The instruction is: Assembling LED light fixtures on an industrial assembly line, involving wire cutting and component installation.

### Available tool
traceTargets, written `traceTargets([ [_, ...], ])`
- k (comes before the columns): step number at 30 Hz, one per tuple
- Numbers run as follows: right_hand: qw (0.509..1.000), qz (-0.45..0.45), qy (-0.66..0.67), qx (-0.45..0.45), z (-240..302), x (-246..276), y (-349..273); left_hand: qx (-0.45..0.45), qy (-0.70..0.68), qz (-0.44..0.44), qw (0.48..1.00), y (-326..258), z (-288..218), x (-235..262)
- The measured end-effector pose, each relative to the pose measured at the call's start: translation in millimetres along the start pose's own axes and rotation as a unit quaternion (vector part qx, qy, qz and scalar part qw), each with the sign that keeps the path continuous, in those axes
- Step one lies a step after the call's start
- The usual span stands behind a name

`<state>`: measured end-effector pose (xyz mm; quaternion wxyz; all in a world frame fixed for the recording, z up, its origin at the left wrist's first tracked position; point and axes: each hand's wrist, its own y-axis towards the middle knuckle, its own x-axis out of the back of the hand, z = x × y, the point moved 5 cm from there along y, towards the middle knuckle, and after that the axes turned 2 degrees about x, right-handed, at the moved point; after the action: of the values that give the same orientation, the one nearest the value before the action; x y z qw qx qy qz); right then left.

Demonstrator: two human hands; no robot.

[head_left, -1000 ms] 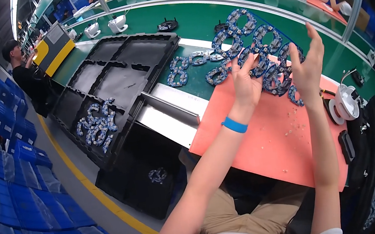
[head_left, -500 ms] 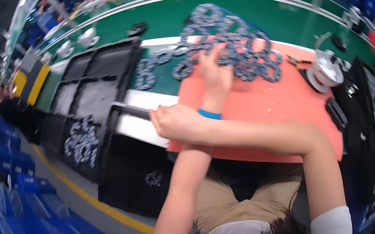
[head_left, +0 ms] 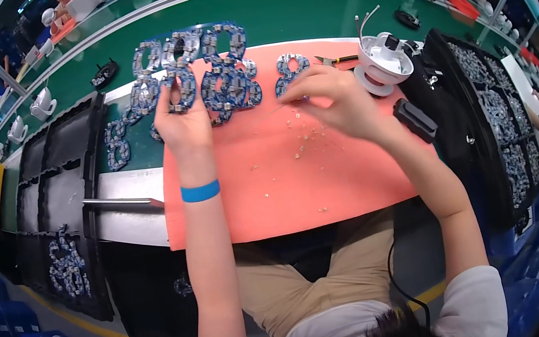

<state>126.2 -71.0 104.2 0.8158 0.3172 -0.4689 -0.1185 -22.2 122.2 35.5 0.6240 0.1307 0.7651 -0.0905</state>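
My left hand [head_left: 186, 132] is turned palm up, its fingers closed around the lower end of a blue figure-eight circuit board [head_left: 183, 89] in a cluster of similar boards. Some of those fingers are hidden behind the boards. My right hand [head_left: 341, 102] hovers over the orange mat, thumb and fingertips pinched together; what they hold, if anything, is too small to make out. Just beyond its fingertips a single figure-eight board [head_left: 283, 86] lies on the mat. Small pale bits [head_left: 306, 137] are scattered over the orange mat [head_left: 240, 203].
Pliers [head_left: 335, 59] and a white rounded device [head_left: 384, 64] with wires stand at the right, near a black oblong object [head_left: 416, 120]. Black trays of boards flank me on the left [head_left: 87, 194] and right [head_left: 483, 118]. Beyond runs a green belt [head_left: 303, 12].
My right hand has swung from across my left wrist to the right side of the mat. My left hand has come left with a board, and the view has turned rightward.
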Motion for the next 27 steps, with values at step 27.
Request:
traceTargets([
  [27,0.991,0.104,-0.075,-0.036,-58,-41,-28,0.011,-0.057,-0.006,0.998,1,-13,3],
])
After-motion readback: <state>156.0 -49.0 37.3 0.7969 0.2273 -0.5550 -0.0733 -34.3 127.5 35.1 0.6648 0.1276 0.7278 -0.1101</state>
